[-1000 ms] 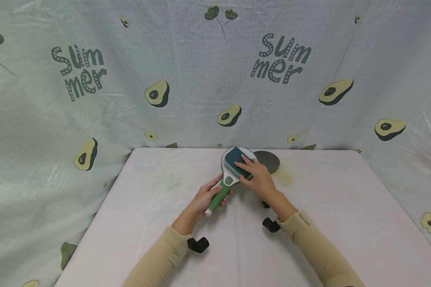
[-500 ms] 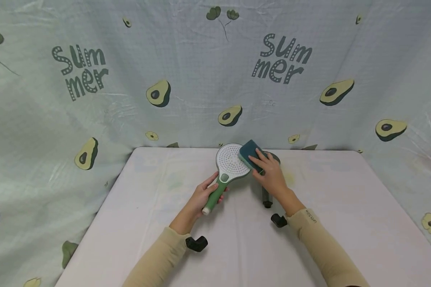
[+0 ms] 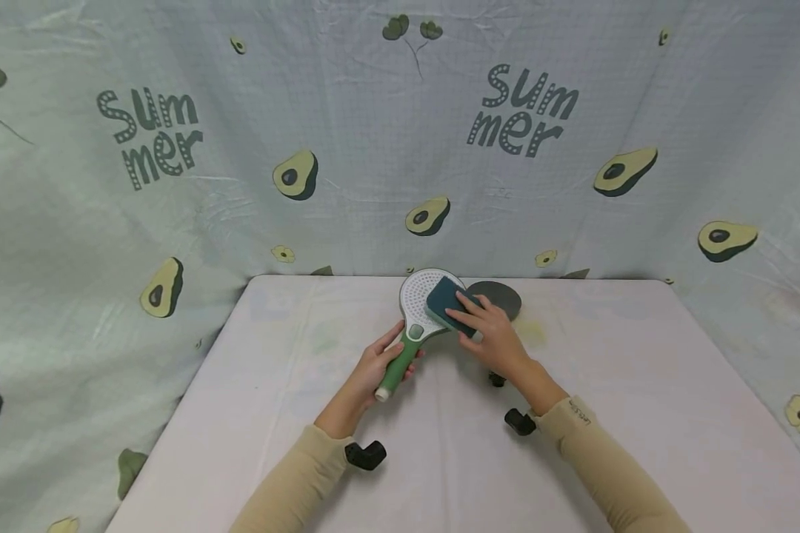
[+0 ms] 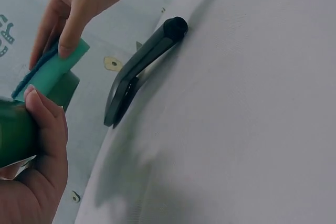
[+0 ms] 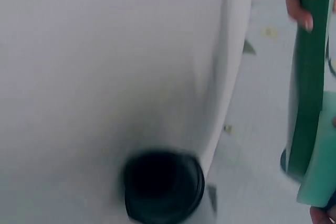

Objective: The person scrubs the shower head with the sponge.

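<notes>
My left hand [image 3: 375,364] grips the green handle of a handheld shower head [image 3: 415,298], tilted above the table with its white, dotted face up. In my right hand [image 3: 498,342] is a scrub sponge [image 3: 447,299], pinched between thumb and fingers, dark blue on top and light green below. The sponge lies against the right part of the spray face and hides some of its dots. From the left wrist view, the sponge [image 4: 59,73] shows edge-on beside the shower head. The right wrist view shows the green back of the shower head [image 5: 310,77].
A second, dark grey shower head [image 3: 504,297] lies on the table behind my right hand, partly hidden in the head view; its whole length shows in the left wrist view [image 4: 137,59]. A patterned sheet [image 3: 360,96] hangs behind the white table [image 3: 293,340].
The sponge in my right hand slid right to the rim of the spray face, then came back left onto it. My left hand shifted slightly left with the shower head, keeping its grip.
</notes>
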`<state>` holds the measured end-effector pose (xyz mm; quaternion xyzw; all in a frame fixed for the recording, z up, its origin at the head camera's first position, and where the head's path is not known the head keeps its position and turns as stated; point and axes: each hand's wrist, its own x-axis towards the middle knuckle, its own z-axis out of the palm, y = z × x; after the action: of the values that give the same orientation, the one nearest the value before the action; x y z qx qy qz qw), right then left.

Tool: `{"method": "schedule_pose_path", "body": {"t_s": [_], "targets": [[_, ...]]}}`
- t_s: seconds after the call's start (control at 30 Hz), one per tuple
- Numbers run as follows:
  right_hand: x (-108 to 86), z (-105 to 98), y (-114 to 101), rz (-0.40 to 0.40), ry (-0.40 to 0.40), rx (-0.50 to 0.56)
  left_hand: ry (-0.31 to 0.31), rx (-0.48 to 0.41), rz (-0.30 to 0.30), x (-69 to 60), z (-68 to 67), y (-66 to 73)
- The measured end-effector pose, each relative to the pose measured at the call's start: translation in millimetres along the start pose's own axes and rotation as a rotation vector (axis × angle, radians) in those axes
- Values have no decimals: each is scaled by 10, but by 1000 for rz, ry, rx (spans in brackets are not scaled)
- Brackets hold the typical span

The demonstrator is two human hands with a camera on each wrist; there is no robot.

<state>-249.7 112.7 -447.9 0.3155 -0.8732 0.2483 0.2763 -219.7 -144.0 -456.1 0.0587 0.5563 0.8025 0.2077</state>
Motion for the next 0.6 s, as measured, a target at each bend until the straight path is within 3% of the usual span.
{"method": "schedule_pose_path", "body": {"t_s": [0.13, 0.27, 0.4, 0.6], "targets": [[-7, -41, 172, 142, 79, -12, 1, -16, 11, 4, 8, -18], [-25, -71, 235, 237, 114, 47, -2, -30, 1, 17, 4, -43], [-21, -76, 190, 261, 106, 93, -23, -71, -16, 43, 3, -55], [-11, -63, 121, 218, 104, 110, -126, -110, -69, 56, 20, -64]]}}
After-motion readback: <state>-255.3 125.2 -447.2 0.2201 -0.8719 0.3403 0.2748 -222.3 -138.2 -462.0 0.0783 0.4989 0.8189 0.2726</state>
